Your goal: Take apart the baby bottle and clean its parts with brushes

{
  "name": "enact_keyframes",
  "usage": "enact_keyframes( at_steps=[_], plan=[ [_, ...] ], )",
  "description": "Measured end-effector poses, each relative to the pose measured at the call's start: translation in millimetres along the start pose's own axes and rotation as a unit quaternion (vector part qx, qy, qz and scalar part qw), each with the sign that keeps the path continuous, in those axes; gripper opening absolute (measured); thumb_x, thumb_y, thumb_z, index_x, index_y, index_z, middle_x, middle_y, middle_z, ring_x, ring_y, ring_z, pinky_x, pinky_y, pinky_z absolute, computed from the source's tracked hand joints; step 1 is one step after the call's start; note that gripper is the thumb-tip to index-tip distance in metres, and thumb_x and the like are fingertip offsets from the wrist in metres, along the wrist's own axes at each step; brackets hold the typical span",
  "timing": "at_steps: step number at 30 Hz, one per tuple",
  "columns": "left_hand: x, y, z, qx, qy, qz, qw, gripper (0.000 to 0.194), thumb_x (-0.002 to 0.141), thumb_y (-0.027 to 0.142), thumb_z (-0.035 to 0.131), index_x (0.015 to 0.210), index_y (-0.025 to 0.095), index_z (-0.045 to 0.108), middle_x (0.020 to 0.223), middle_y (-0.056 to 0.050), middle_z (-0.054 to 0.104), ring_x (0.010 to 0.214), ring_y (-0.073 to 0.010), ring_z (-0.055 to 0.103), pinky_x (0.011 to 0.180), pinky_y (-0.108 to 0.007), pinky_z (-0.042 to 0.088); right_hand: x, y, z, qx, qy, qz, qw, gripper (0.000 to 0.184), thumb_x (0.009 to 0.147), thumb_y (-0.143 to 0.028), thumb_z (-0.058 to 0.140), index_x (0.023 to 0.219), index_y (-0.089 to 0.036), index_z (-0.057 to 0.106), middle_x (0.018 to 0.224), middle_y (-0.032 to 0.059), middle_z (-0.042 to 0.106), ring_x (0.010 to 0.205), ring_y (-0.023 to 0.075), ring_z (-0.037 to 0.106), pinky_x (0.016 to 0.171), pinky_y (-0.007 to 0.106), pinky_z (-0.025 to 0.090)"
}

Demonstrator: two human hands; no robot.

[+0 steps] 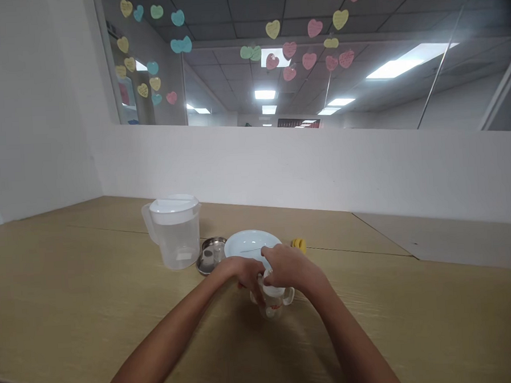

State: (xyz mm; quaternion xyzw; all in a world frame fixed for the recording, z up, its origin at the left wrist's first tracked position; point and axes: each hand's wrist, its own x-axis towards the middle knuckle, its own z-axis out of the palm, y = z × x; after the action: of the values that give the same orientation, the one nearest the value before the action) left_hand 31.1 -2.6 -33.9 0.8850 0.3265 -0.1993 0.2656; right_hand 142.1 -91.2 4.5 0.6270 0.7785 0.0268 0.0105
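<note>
The head view showed a clear cup (275, 312) upright on the worktop (93, 280), between the two hands and close in front of the person. The fingers of the left hand (248, 273) were bent around its left side and seemed to have hold of it. The fingers of the right hand (287, 264) were partly curled at the white lid (274, 291) on top; how tightly they closed could not be told. The lid appeared to be over the mouth, but whether it sat fully home was hidden. With both hands on it, handling of the cup looked under way and not yet finished.

Just behind stood a white bowl (237, 241), with a thin line over it too fine to identify. A steel dish (204, 267) lay near the bowl's left, a lidded pitcher (179, 241) farther left, and a yellow object (299, 244) to the right, none of these in a grasp. Bare worktop spread widely on both sides; the wall (237, 164) bounded the far edge, while crowding was greatest behind the cup.
</note>
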Motion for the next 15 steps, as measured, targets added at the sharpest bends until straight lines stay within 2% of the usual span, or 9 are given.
enact_keyframes(
  at_steps=[8, 15],
  plan=[
    [4, -4, 0.8, 0.025, 0.008, -0.006, 1.0, 0.058, 0.047, 0.039, 0.074, 0.097, 0.014, 0.058, 0.086, -0.005, 0.062, 0.058, -0.0148, 0.055, 0.046, -0.023, 0.045, 1, -10, 1, -0.014, 0.015, -0.002, 1.0, 0.03, 0.073, -0.027, 0.055, 0.098, -0.01, 0.058, 0.09, 0.0129, 0.064, 0.082, 0.0265, 0.061, 0.061, 0.032, 0.042],
    [6, -5, 2.7, 0.021, 0.003, 0.024, 0.999, 0.066, 0.048, 0.037, 0.076, 0.108, 0.018, 0.056, 0.092, -0.006, 0.063, 0.058, -0.015, 0.056, 0.044, -0.022, 0.045, 0, -16, -2, -0.006, 0.007, 0.017, 1.0, 0.029, 0.073, -0.025, 0.056, 0.098, -0.011, 0.058, 0.089, 0.013, 0.064, 0.085, 0.0258, 0.061, 0.062, 0.03, 0.042]
  ],
)
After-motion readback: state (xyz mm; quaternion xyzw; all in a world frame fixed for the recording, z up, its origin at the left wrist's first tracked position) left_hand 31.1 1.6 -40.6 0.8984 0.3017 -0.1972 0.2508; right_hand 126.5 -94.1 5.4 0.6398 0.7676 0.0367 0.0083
